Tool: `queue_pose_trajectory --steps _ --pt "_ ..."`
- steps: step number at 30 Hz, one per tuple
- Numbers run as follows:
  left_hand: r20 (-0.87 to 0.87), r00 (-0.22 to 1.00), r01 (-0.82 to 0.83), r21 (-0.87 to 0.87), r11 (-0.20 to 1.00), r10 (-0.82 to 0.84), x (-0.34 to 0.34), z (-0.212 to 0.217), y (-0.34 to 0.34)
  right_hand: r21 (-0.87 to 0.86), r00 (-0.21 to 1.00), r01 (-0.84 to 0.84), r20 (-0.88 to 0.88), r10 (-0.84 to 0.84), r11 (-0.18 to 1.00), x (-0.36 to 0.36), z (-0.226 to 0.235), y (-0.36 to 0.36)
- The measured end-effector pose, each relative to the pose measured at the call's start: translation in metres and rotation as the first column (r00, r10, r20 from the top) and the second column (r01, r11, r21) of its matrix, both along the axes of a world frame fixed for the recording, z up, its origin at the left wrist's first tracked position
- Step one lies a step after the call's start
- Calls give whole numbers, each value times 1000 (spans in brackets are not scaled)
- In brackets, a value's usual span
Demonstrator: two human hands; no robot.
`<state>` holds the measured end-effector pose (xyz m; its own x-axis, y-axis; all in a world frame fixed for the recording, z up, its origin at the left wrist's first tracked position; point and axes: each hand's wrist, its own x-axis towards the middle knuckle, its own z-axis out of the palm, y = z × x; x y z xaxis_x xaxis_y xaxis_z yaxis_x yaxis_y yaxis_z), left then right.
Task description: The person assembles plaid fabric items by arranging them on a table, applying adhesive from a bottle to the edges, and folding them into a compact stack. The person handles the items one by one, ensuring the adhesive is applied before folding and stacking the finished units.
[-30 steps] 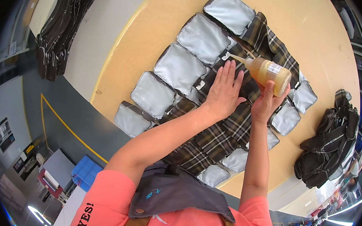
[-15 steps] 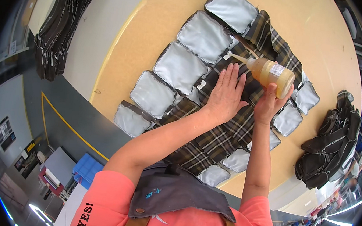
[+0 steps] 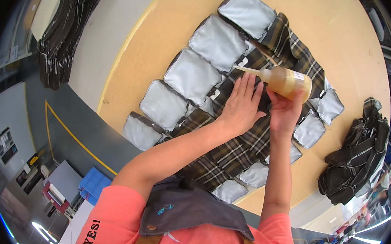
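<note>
My right hand [image 3: 286,111] grips a clear squeeze bottle [image 3: 285,81] of amber liquid, held tilted almost on its side. Its long pale nozzle [image 3: 246,70] points left, the tip near the edge of a silver-lined pouch piece [image 3: 219,42] and a small white tab [image 3: 243,63]. Just below the nozzle my left hand [image 3: 243,103] lies flat on dark plaid fabric [image 3: 220,158], fingers stretched out. Several such silver pieces run in a row along the fabric's left side. Smaller silver pieces [image 3: 309,131] show along its right side. Another white tab [image 3: 215,94] sits left of my left hand.
The pieces lie on a tan tabletop [image 3: 129,84] with a curved edge. A heap of black sewn pieces [image 3: 353,157] rests at the right. More dark strips [image 3: 67,34] hang at the upper left. A blue crate [image 3: 94,185] stands at the lower left.
My right hand has tipped the bottle flatter and moved it slightly left, so its nozzle reaches further left and a little lower. My left hand has stayed nearly still on the fabric.
</note>
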<state>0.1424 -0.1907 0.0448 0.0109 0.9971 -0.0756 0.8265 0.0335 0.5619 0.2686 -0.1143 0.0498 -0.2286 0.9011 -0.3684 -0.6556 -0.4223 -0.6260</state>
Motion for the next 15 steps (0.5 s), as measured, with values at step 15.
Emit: queue_pose_trajectory --steps 15 --pt "-13 991 -127 189 974 132 -1 -5 139 11 893 269 -379 -245 963 49 52 77"
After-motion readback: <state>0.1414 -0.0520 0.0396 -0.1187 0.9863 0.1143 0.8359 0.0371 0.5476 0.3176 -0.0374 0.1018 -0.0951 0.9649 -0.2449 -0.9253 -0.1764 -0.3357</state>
